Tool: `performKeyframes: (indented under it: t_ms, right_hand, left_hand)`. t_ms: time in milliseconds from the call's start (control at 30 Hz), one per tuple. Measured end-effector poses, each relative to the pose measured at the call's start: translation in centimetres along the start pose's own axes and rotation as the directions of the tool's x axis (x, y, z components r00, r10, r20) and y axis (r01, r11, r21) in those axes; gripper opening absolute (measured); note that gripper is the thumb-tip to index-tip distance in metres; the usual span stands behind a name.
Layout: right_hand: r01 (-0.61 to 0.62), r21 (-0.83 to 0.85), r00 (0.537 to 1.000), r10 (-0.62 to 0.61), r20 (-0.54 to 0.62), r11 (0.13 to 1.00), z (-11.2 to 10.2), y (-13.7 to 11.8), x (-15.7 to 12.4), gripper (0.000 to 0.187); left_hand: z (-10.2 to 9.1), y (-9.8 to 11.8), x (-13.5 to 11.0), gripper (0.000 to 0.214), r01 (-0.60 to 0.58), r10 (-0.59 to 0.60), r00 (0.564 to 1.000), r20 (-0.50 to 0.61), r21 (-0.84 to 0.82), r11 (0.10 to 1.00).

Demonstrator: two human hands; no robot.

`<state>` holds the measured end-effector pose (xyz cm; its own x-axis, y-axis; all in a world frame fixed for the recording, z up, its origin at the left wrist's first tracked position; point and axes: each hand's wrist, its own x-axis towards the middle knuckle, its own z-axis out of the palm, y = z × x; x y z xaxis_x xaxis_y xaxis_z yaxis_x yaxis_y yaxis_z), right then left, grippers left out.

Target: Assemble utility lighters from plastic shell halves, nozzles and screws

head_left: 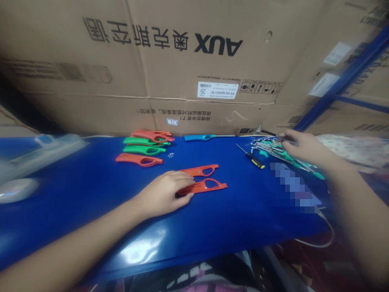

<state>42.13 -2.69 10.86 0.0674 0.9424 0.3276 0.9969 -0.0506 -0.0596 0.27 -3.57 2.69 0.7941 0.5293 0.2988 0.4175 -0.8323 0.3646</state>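
Leftmost, near the tabletop's (91, 194) far edge, four orange and green handle shells (142, 148) lie in a row. Closer to the front edge the left hand (165, 192) lies flat, fingers together, pressing on the left end of the nearer orange shell half (209, 186), with a second half (203, 170) just behind. Further right a blue lighter (199, 138) lies along the far edge beside a screwdriver (253, 159), and toward the far right corner the right hand (300, 148) rests with bent fingers on a heap of green parts (270, 148); whether it pinches one I cannot tell.

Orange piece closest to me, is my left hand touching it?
Touching. In the head view the left hand lies with its fingers over the left end of the lower orange piece, covering its tip.
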Motion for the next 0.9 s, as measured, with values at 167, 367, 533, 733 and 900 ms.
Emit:
performKeyframes:
  t_ms: [167, 367, 533, 733, 900]
  right_hand:
    - [0.072, 0.178, 0.994, -0.086, 0.068, 0.981, -0.9, -5.3, -0.8, 0.014]
    - [0.317, 0.331, 0.94, -0.342, 0.02, 0.889, -0.8, -11.4, -1.9, 0.019]
    - [0.393, 0.511, 0.894, -0.447, -0.019, 0.764, 0.3, -14.8, -2.8, 0.028]
    - [0.405, 0.616, 0.884, -0.462, -0.074, 0.676, 3.3, -16.3, -4.1, 0.035]
    - [0.384, 0.687, 0.886, -0.456, -0.086, 0.617, 4.5, -16.5, -4.9, 0.033]
  left_hand:
    - [0.0, -0.2, 0.2, 0.022, 0.001, -0.001, 0.999, -0.052, -0.012, 1.0]
    - [0.3, 0.2, 0.2, 0.024, 0.129, -0.156, 0.954, -0.257, -0.12, 0.984]
    - [1.3, 0.5, 0.1, 0.038, 0.297, -0.404, 0.879, -0.252, -0.372, 0.879]
    - [1.7, 1.2, 0.4, 0.049, 0.285, -0.445, 0.872, -0.204, -0.528, 0.8]
    - [1.4, 1.9, 0.4, 0.032, 0.228, -0.347, 0.922, -0.172, -0.483, 0.845]
